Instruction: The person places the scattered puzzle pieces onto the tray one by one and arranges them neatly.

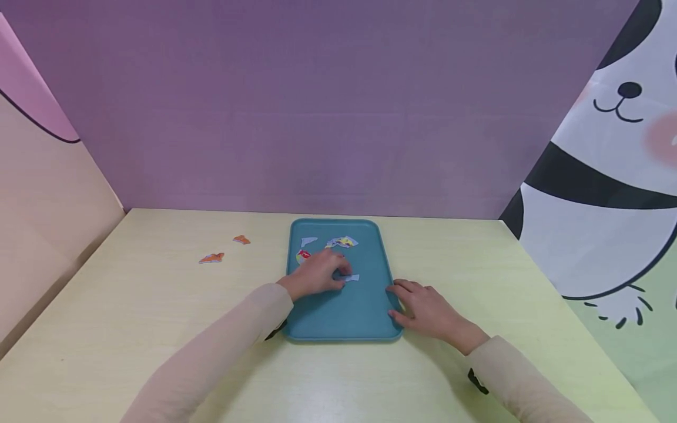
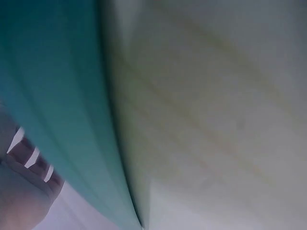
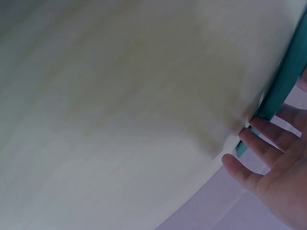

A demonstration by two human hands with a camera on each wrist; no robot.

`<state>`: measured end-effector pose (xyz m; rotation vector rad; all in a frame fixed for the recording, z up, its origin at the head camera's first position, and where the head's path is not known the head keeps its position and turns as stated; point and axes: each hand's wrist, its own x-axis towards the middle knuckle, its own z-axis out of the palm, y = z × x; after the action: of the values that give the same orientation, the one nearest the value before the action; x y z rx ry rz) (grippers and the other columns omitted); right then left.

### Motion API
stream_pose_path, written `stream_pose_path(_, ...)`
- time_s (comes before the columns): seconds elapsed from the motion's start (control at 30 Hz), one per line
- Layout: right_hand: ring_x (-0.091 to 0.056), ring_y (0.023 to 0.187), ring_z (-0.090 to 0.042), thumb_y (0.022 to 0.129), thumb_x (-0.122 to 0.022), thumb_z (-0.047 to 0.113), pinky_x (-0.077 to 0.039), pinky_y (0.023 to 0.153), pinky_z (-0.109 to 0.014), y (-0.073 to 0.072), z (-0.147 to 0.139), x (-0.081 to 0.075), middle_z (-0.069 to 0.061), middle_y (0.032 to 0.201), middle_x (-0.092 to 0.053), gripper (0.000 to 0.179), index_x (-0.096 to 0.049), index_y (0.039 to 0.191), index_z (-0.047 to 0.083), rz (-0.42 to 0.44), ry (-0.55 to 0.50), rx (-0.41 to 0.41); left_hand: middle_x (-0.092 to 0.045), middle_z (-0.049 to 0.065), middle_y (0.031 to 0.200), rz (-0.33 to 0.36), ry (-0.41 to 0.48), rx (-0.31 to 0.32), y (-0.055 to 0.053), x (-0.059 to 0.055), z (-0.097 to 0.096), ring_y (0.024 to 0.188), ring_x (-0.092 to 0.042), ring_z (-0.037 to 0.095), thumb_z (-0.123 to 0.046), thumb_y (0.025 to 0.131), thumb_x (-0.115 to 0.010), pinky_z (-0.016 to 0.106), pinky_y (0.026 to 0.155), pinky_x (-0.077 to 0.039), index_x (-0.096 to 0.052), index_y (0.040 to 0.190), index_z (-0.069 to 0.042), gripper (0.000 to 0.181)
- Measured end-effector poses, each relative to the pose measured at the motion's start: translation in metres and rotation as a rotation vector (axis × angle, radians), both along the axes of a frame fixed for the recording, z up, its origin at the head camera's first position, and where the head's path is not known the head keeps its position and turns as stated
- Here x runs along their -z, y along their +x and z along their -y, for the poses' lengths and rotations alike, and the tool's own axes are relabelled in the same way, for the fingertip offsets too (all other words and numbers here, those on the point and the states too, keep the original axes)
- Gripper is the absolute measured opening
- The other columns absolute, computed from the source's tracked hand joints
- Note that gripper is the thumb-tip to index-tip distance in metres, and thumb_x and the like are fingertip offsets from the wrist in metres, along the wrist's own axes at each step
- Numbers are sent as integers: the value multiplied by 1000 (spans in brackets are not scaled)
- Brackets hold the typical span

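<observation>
A blue-green tray (image 1: 344, 320) lies on the table with several small printed picture pieces on it. Over its middle, my left hand (image 1: 317, 273) has thumb and fingertips around a pale, flat picture piece (image 1: 353, 278), whose right end sticks out past them. Just behind that hand are a red-and-yellow piece (image 1: 303, 255), a pale piece (image 1: 309, 241) and a yellow-and-blue piece (image 1: 346, 241). My right hand (image 1: 425, 308) rests at the tray's right rim, fingers spread and lightly bent. In the right wrist view, its fingertips (image 3: 244, 134) are right at the tray edge (image 3: 283, 76).
Two orange picture pieces lie on the table left of the tray, one nearer (image 1: 211, 258) and one farther (image 1: 241, 239). A purple backdrop (image 1: 317, 117) stands behind the table's far edge. To the right hangs a panda-printed panel (image 1: 597, 247).
</observation>
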<state>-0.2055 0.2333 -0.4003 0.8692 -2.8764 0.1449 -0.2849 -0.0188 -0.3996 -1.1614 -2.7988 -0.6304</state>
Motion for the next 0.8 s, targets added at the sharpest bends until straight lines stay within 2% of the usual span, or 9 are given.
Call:
stream_pose_path(0.17, -53, 113, -32, 84, -62, 32, -46, 82, -50, -1, 0, 0, -16, 124, -54, 46, -55, 120, 5, 0, 4, 0, -66, -2, 101, -11, -1, 0, 1, -3, 5, 96, -57, 15, -19, 79, -69, 31, 86, -47, -69, 100, -13, 22)
stream_pose_path(0.53, -53, 113, -32, 84, -62, 32, -47, 82, -50, -3, -1, 1, -16, 125, -54, 46, -55, 120, 5, 4, 5, 3, -66, -4, 102, -19, -2, -45, -1, -5, 25, 99, -56, 13, -23, 79, -69, 32, 90, -45, -68, 104, -15, 26)
stream_pose_path(0.67, -53, 113, -33, 84, -62, 32, -46, 83, -50, -2, -1, 1, -17, 125, -54, 46, -55, 121, 4, 8, 11, 6, -65, -5, 102, -8, 3, -67, 1, -7, 33, 99, -55, 13, -24, 79, -70, 31, 89, -46, -68, 104, -15, 26)
stream_pose_path(0.8, -53, 113, -32, 84, -62, 32, -46, 83, -50, -3, -1, 3, -17, 125, -54, 47, -55, 121, 5, 4, 13, 7, -65, -4, 102, -30, 0, -78, 2, -10, 42, 102, -56, 14, -23, 78, -71, 32, 89, -46, -69, 102, -15, 26)
